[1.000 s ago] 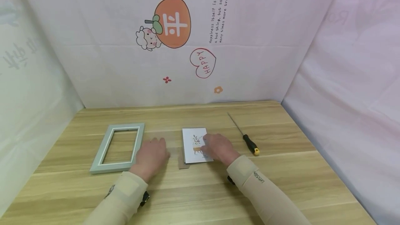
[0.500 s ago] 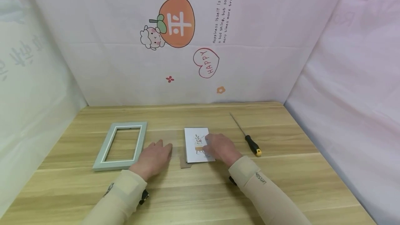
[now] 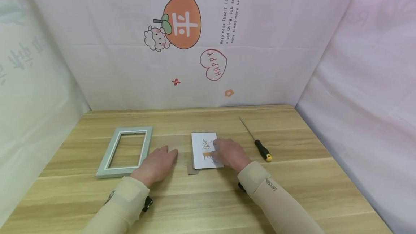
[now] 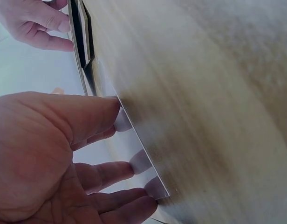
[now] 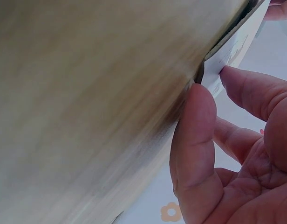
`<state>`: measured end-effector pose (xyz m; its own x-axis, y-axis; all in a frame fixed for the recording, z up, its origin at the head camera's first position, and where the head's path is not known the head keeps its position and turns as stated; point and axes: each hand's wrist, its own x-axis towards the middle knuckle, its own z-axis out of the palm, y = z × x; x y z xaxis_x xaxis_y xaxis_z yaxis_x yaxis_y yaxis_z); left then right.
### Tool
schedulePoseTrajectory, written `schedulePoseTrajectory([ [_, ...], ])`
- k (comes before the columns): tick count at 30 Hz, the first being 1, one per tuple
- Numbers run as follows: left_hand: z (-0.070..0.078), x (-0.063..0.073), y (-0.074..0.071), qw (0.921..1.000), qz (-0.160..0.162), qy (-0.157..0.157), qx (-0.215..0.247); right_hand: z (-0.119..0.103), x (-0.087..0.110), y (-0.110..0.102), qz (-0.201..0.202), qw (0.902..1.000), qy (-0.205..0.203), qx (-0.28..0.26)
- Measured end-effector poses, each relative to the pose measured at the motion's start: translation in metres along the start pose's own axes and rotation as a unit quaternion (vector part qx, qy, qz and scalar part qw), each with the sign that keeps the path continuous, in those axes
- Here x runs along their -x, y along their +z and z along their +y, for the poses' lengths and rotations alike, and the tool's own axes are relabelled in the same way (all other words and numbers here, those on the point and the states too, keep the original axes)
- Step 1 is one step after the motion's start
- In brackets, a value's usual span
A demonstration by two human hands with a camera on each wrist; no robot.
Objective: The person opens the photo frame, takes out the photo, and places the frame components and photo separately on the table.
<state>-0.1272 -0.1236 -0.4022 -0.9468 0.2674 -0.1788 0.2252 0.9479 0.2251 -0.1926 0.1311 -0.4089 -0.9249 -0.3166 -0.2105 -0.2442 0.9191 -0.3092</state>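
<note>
In the head view my left hand (image 3: 156, 165) lies on the table between the frame and the card, fingers extended. Its fingertips touch a clear sheet (image 3: 172, 142), whose thin edge runs under them in the left wrist view. My right hand (image 3: 230, 154) holds the right edge of a white picture card (image 3: 199, 140) printed with a plant in a pot. The right wrist view shows the thumb on the card's face and a finger at its edge. Beneath the card, a brown backing piece (image 3: 192, 171) sticks out at the lower left.
A pale grey-green picture frame (image 3: 110, 151) lies flat at the left, its opening showing the tabletop. At the right is a screwdriver (image 3: 261, 151) with a black and yellow handle. Printed white cloth (image 3: 130, 75) hangs behind the wooden table (image 3: 201, 205).
My left hand has settled lower, and its fingers have spread out flatter beside the card. My right hand stays at the card's edge. The view has shifted slightly.
</note>
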Motion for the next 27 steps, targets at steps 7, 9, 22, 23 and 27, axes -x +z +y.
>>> schedulePoseTrajectory([
  [7, 0.000, 0.001, 0.001, 0.9999, 0.013, 0.000, -0.006, -0.001, 0.000, 0.000, -0.004, 1.0000, 0.007, -0.001],
  [9, 0.000, 0.001, 0.002, 0.9999, 0.015, 0.000, -0.008, -0.001, 0.000, 0.000, -0.005, 1.0000, 0.008, 0.000],
  [22, 0.006, -0.003, 0.001, 0.9960, 0.078, 0.030, -0.032, 0.000, -0.001, 0.000, -0.005, 0.9999, 0.011, 0.003],
  [23, 0.008, -0.005, 0.000, 0.9956, 0.084, 0.031, -0.027, 0.000, -0.002, 0.000, -0.005, 0.9999, 0.011, 0.002],
  [27, 0.018, -0.010, -0.004, 0.9956, 0.088, 0.015, 0.028, -0.001, -0.001, 0.000, -0.002, 0.9999, 0.011, -0.001],
])
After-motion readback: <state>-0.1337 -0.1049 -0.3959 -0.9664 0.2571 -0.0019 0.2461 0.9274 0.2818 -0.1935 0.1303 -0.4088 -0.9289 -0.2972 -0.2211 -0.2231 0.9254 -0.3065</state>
